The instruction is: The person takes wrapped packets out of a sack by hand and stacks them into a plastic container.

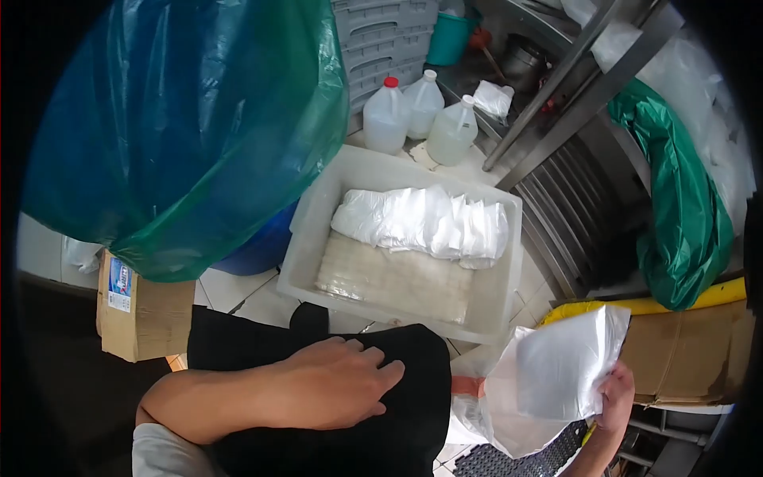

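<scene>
My left hand [338, 383] rests on the black cloth over my lap, its fingers slightly apart and holding nothing. At the lower right my right hand [616, 397] grips the edge of a clear plastic bag [560, 366]. Under that bag is another whitish plastic bag [509, 405] with a reddish strip on its left side. In front of me stands a white plastic bin [397, 306]. Inside it, a row of folded plastic bags [421, 222] overlaps along the far side, above a flat, plastic-covered layer [389, 278].
Three plastic jugs [385, 123] stand behind the bin. A large green bag over a blue barrel [258, 246] fills the upper left. A cardboard box [147, 318] is at left. Metal racks [572, 207], a green bag [687, 215] and cardboard [691, 350] are at right.
</scene>
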A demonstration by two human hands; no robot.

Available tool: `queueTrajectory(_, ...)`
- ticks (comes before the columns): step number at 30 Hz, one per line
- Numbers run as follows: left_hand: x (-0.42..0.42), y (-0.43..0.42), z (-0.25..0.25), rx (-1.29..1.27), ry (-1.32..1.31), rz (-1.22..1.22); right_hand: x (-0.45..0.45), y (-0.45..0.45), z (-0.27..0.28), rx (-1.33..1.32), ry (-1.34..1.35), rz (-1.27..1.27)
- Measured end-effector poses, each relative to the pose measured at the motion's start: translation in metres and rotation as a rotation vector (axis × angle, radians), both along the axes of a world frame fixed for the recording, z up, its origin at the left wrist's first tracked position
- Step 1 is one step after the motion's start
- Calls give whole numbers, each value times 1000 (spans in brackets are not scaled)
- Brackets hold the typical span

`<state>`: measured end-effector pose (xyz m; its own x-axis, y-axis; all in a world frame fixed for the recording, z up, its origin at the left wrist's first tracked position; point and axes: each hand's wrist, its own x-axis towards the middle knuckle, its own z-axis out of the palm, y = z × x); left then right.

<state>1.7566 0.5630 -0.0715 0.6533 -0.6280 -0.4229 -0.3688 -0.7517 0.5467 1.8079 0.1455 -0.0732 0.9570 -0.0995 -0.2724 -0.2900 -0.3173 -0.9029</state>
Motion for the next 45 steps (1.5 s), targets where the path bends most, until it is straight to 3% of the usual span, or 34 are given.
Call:
queueTrajectory(3, 13, 10, -8, 6, 44, 65, 30, 62, 9, 175, 31, 192)
queueTrajectory(5, 39, 16, -3, 36, 104, 165, 52, 83, -19, 231, -50, 269)
queueTrajectory(7, 76, 27, -25, 99, -35, 229, 63, 129, -28, 337, -62, 273)
queueTrajectory(9, 128, 42, -73, 150, -147, 398, 67, 161, -52, 475, -44, 197)
queueTrajectory(11, 171, 60, -141, 370, -133, 521, 63, 184, -76, 551, -61, 120)
queueTrajectory(13, 199, 82, -222, 381, 17, 602, 54, 203, -89, 578, -64, 60)
queueTrajectory(15, 206, 86, -291, 66, 398, 1314, 44, 207, -103, 604, -37, -16)
queueTrajectory(17, 193, 71, -366, -368, 554, 1704, 32, 205, -108, 612, -32, -45)
queueTrajectory(19, 175, 53, -399, -672, 628, 1995, 18, 200, -109, 622, -9, -81)
queueTrajectory(20, 172, 50, -408, -662, 641, 1982, 12, 196, -110, 615, -8, -98)
queueTrajectory(22, 174, 47, -424, -947, 741, 2151, 1, 184, -111, 594, 39, -147)
queueTrajectory(24, 185, 43, -447, -1068, 761, 2179, -7, 175, -104, 561, 24, -188)
queueTrajectory(29, 200, 31, -446, -1378, 712, 2248, -20, 165, -88, 550, -50, -291)
queueTrajectory(31, 202, 34, -444, -1727, 730, 2169, -25, 156, -89, 547, -54, -289)
queueTrajectory(35, 204, 43, -442, -1659, 785, 2174, -29, 152, -91, 592, -75, -310)
queueTrajectory(44, 221, 47, -442, -1778, 989, 2124, 15, 191, -99, 546, -24, -216)
queueTrajectory(45, 221, 47, -442, -1873, 1025, 2008, 24, 199, -96, 559, -20, -202)
